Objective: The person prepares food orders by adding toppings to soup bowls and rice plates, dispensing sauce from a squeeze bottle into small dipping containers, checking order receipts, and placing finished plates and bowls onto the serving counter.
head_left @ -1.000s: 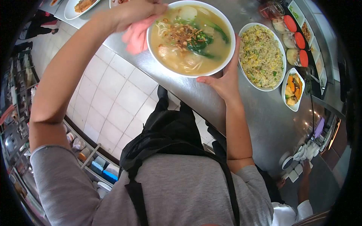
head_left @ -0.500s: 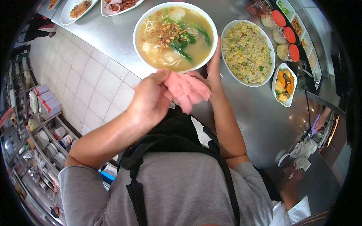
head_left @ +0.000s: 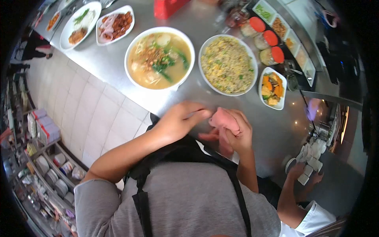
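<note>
A crumpled pink cloth is gripped in my right hand, in front of my apron at the counter's edge. Just left of the cloth, my left hand has its thumb and fingers apart with nothing between them. Beyond my hands, a round white bowl of noodle soup with greens and brown topping rests on the steel counter. To its right are an oval dish of fried rice and a small dish of vegetables.
Red-lidded jars and a tray of condiments line the back right. Further plates of food stand at the back left, near a red object. At the lower right, a co-worker's hands touch white containers.
My hands have come away from the soup bowl and back toward my body. The pink cloth has passed from my left hand to my right. The view has shifted, showing more of the counter's back.
</note>
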A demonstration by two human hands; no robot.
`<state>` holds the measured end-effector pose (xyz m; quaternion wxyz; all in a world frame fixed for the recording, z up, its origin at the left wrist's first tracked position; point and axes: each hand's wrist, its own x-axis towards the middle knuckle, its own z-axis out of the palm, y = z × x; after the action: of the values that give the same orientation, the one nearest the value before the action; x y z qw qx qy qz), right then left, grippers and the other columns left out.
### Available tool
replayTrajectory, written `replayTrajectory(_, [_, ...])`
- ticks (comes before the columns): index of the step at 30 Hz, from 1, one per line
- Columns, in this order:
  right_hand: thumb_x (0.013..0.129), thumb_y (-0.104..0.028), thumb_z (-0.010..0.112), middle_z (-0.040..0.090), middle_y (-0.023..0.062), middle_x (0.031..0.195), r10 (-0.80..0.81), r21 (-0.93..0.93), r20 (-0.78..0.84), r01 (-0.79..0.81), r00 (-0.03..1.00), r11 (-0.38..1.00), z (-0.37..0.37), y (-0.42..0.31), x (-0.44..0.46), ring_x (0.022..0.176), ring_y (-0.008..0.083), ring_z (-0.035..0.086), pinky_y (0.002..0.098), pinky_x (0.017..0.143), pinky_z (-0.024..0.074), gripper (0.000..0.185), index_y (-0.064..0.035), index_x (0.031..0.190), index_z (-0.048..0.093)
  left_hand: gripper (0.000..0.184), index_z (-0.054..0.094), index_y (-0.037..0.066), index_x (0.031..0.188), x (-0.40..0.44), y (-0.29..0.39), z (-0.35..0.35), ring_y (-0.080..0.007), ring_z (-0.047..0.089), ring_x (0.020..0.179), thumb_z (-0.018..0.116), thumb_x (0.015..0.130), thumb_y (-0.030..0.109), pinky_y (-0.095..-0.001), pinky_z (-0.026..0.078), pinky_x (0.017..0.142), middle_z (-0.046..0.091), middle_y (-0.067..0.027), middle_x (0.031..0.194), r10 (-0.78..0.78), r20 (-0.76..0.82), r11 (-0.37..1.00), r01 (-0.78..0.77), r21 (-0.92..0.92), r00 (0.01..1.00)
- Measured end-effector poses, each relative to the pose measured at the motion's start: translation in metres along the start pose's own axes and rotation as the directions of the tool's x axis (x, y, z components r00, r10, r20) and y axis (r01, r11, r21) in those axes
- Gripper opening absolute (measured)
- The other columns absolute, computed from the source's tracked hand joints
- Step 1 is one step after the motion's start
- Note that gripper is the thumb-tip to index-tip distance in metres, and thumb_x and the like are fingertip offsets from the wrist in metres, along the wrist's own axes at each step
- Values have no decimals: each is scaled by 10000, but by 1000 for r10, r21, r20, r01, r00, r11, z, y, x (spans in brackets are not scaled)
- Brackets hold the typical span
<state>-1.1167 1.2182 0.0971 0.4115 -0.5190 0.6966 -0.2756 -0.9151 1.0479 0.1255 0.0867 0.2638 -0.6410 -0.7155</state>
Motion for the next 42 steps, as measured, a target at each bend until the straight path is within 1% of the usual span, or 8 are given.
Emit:
replayTrajectory(1, [726, -136, 760, 330, 183, 1469, 33, -130, 1, -32, 999, 991, -6, -2, -5, 1385, 346, 288, 434, 1120, 265, 891, -39, 1459, 262, 233, 643, 0, 983, -5, 1, -13, -133, 589, 819, 501, 992, 184, -279, 457, 789, 647, -60, 828, 54, 12, 969, -56, 241, 998])
replayTrajectory(3, [727, -184, 774, 335, 195, 1466, 121, -410, -10, -114, 993, 905, -13, -8, -11, 1383, 396, 271, 483, 1115, 265, 876, -45, 1450, 299, 222, 627, -14, 933, -21, 22, -36, -137, 585, 712, 523, 977, 177, -277, 473, 698, 617, -52, 749, -65, -197, 984, 95, 149, 978])
replayTrajectory(6, [695, -283, 799, 350, 221, 1455, 99, -636, -146, -170, 984, 753, -17, -30, -18, 1380, 391, 286, 466, 1127, 254, 909, -27, 1435, 336, 274, 549, 14, 1169, -25, 23, -81, -207, 586, 1026, 581, 899, 48, -329, 446, 914, 608, -109, 1113, 364, -447, 877, -138, 461, 817])
replayTrajectory(8, [757, -344, 757, 292, 242, 1479, -26, -565, -149, -64, 988, 822, -12, -35, -8, 1403, 386, 238, 461, 1140, 224, 935, -28, 1469, 241, 479, 460, 123, 1354, -20, 8, -120, -262, 384, 1322, 588, 895, 82, -428, 293, 1078, 452, -92, 1391, 369, -495, 861, -89, 500, 787])
replayTrajectory(12, [945, -398, 557, 115, 218, 1559, -222, 241, 30, 209, 975, 948, 12, -66, 23, 1438, 343, 147, 447, 1154, 200, 803, -45, 1510, 108, 535, 361, 167, 1454, 5, -9, -173, -265, 361, 1346, 397, 997, 445, -440, 268, 1095, 394, -95, 1468, -220, -629, 971, 107, -213, 746])
replayTrajectory(18, [991, -435, 457, 93, 81, 1588, 139, 855, -132, 42, 981, 517, 77, -68, 103, 1445, 265, 146, 458, 1126, 225, 681, -253, 1535, 91, 720, 311, 181, 1478, 64, -58, -227, -253, 378, 1342, 298, 938, 657, -460, 273, 1104, 395, -97, 1471, -46, 10, 917, 46, -396, 999])
replayTrajectory(27, [1010, -324, 463, 440, -3, 1308, 299, 904, -222, 81, 928, 421, 100, -70, 141, 1147, 151, 440, 374, 894, 427, 434, -287, 1432, 369, 624, 340, 206, 1464, 59, -43, -234, -242, 426, 1312, 331, 969, 586, -480, 378, 1019, 442, -41, 1443, -197, 21, 927, 193, -323, 980])
replayTrajectory(42, [1012, -276, 469, 470, 3, 1122, 138, 935, -196, 143, 971, 325, 114, -90, 116, 984, 102, 456, 267, 783, 444, 476, -215, 1459, 315, 660, 293, 152, 1478, -13, 25, -221, -277, 449, 1295, 321, 975, 579, -515, 428, 981, 414, -84, 1453, -218, -38, 956, 206, -208, 975])
